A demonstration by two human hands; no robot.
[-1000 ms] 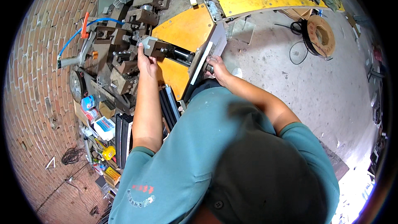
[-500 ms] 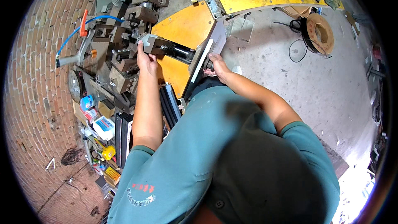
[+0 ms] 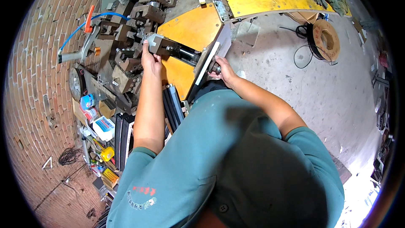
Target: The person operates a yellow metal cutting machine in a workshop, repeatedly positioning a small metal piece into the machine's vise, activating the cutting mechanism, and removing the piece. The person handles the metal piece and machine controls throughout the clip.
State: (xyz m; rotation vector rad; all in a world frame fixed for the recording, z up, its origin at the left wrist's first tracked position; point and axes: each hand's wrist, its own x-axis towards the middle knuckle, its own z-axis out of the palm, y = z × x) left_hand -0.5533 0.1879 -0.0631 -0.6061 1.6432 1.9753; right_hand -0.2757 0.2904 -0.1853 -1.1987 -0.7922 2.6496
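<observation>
A machine with an orange-yellow top plate (image 3: 190, 25) stands in front of me, with a dark steel clamp block (image 3: 171, 48) and a shiny cylindrical rod (image 3: 187, 54) set across it. At the block's left end my left hand (image 3: 152, 62) pinches a light grey angled metal piece (image 3: 155, 42), thumb on top and fingers curled below. My right hand (image 3: 226, 72) is closed round a dark round knob (image 3: 216, 68) on the outer side of the machine's pale-edged side plate (image 3: 207, 63). Its palm side and some fingertips are hidden.
Left of the plate are several steel clamp blocks (image 3: 152, 13), an orange lever (image 3: 89, 19) and a blue hose (image 3: 110, 14). A curved yellow arm (image 3: 274, 0) reaches right, with green gloves (image 3: 336, 2) on its end. A cable reel (image 3: 327, 41) lies on the floor. Containers (image 3: 103, 127) line the brick wall.
The whole view has shifted slightly. My right hand's fingers have turned a little round the knob, and more of the knob shows. My left hand keeps its hold on the grey piece.
</observation>
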